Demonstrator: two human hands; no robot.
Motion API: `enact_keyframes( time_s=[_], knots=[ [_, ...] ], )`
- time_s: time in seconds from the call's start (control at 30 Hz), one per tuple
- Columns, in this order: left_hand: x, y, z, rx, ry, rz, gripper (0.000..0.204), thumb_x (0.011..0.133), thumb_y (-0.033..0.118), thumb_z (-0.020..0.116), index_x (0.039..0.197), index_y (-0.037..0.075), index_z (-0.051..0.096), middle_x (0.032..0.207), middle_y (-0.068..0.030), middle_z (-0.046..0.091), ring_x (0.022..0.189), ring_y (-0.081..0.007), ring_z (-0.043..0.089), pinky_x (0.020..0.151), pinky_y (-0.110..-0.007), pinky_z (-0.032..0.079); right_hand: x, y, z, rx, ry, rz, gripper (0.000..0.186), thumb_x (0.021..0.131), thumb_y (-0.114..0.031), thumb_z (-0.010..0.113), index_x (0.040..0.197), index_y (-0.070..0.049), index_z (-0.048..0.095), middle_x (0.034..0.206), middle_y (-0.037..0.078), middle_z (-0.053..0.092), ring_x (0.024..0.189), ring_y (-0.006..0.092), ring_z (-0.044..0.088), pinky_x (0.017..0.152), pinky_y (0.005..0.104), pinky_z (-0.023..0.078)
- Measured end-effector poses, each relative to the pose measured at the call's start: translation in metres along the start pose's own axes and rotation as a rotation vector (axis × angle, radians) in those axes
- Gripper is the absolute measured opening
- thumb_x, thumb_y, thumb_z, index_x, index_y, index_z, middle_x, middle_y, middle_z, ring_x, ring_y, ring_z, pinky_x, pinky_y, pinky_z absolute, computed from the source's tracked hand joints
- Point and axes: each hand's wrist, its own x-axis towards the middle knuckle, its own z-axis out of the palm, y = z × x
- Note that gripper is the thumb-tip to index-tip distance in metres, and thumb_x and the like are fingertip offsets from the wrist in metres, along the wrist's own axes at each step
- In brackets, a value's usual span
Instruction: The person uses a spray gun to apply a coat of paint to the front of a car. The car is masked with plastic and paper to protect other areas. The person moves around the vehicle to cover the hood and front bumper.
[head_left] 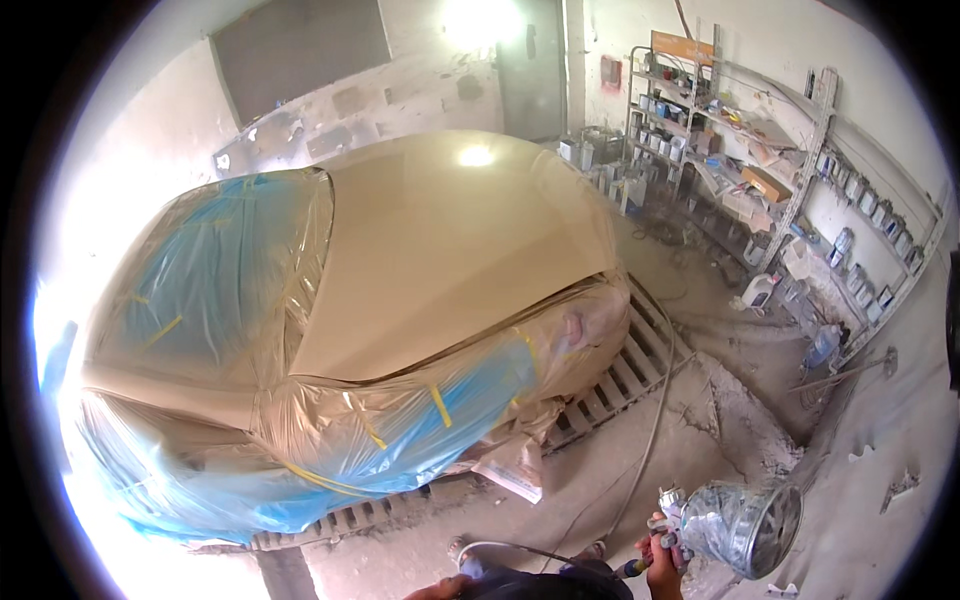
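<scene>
At the lower right, my right hand (662,562) is closed round the handle of a spray gun (674,505). A large round cup (725,525), smeared with grey and looking translucent, is attached to the gun and tilts to the right. An air hose (530,550) leads left from the gun's handle, across the front of my body. Only part of my left hand (440,588) shows at the lower edge, near my body; its fingers are mostly hidden. Ahead stands a car with a beige-coated hood (460,240). Blue and clear masking film (400,450) with yellow tape covers its windshield and side.
Slatted grating (640,350) runs under the car. A hose (655,430) crosses the dusty floor. Shelves (690,130) of cans and boxes line the right wall, with a white jug (758,292) below. A broken floor edge (750,410) lies right of the car.
</scene>
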Motion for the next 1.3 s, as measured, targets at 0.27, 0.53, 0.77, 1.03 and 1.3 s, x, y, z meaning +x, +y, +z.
enact_keyframes(
  time_s=[0.27, 0.53, 0.77, 1.03, 1.3],
  knots=[
    [-0.051, 0.207, 0.126, 0.221, 0.427, 0.255, 0.046, 0.093, 0.031, 0.027, 0.077, 0.005, 0.062, 0.081, -0.0115, 0.066, 0.078, -0.0274, 0.063, 0.075, -0.037, 0.048, 0.055, -0.019, -0.091, 0.083, 0.099, -0.043, 0.027, 0.085, -0.002, 0.051, 0.111, 0.001, 0.049, 0.104, 0.008, 0.056, 0.067, 0.0158, 0.059, 0.060, 0.0274, 0.051],
    [0.039, 0.236, 0.121, 0.895, 0.385, 0.405, 0.022, 0.080, 0.016, 0.047, 0.088, 0.010, 0.066, 0.115, -0.0114, 0.057, 0.097, -0.0293, 0.059, 0.086, -0.040, 0.046, 0.125, -0.039, -0.121, -0.333, 0.060, 0.007, 0.019, 0.085, -0.007, 0.053, 0.103, -0.003, 0.054, 0.100, 0.012, 0.058, 0.081, 0.0228, 0.058, 0.080, 0.0363, 0.043],
    [0.114, 0.309, 0.142, 0.379, 0.364, 0.398, 0.050, 0.077, 0.021, 0.051, 0.125, 0.008, 0.047, 0.110, -0.0181, 0.059, 0.104, -0.0362, 0.054, 0.090, -0.041, 0.043, 0.194, -0.086, -0.133, -0.869, 0.063, -0.436, 0.018, 0.089, -0.013, 0.047, 0.101, -0.005, 0.056, 0.072, 0.004, 0.057, 0.061, 0.0123, 0.049, 0.058, 0.0290, 0.040],
    [0.131, 0.402, 0.167, 0.324, 0.224, 0.329, 0.061, 0.079, 0.040, 0.055, 0.127, 0.003, 0.044, 0.117, -0.0210, 0.055, 0.109, -0.0316, 0.053, 0.094, -0.035, 0.040, 0.246, -0.102, -0.168, -0.581, 0.087, -0.091, 0.017, 0.091, -0.014, 0.045, 0.086, -0.004, 0.057, 0.083, 0.007, 0.058, 0.081, 0.0197, 0.053, 0.076, 0.0321, 0.040],
    [0.150, 0.486, 0.265, 0.476, 0.289, 0.376, 0.058, 0.086, 0.041, 0.052, 0.126, 0.000, 0.045, 0.118, -0.0177, 0.054, 0.092, -0.0226, 0.061, 0.086, -0.033, 0.045, 0.332, -0.102, -0.271, -0.328, -0.039, -0.142, 0.013, 0.091, -0.009, 0.044, 0.087, -0.001, 0.053, 0.081, 0.010, 0.056, 0.082, 0.0198, 0.058, 0.068, 0.0356, 0.048]
  ],
)
